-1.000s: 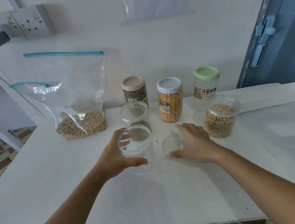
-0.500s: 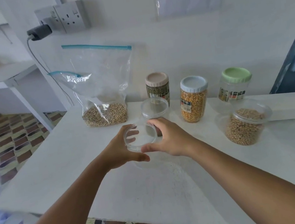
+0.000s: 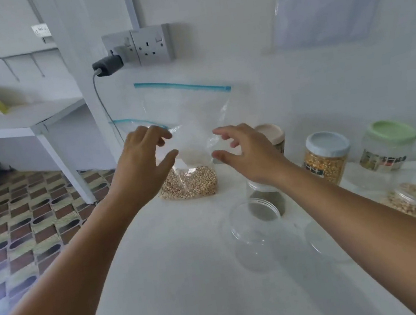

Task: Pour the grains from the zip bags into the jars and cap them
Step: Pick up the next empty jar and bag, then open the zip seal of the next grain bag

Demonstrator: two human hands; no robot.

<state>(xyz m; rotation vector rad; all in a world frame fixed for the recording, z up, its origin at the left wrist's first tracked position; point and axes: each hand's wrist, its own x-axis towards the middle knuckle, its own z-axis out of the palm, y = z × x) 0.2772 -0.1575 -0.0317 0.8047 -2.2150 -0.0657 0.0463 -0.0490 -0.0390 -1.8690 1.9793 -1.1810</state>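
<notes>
Fingers of the left hand (image 3: 141, 164) and right hand (image 3: 245, 152) are spread and loosely curved, holding nothing, either side of the zip bag (image 3: 186, 144) of grain at frame centre, leaning on the wall. Below right stands an empty clear jar (image 3: 259, 233), uncapped; capped jars (image 3: 327, 156) line the right.

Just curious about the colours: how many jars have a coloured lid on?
3, in a row by the wall on the right: beige-lidded jar partly behind the right hand, blue-lidded jar, green-lidded jar. None seem hidden.
</notes>
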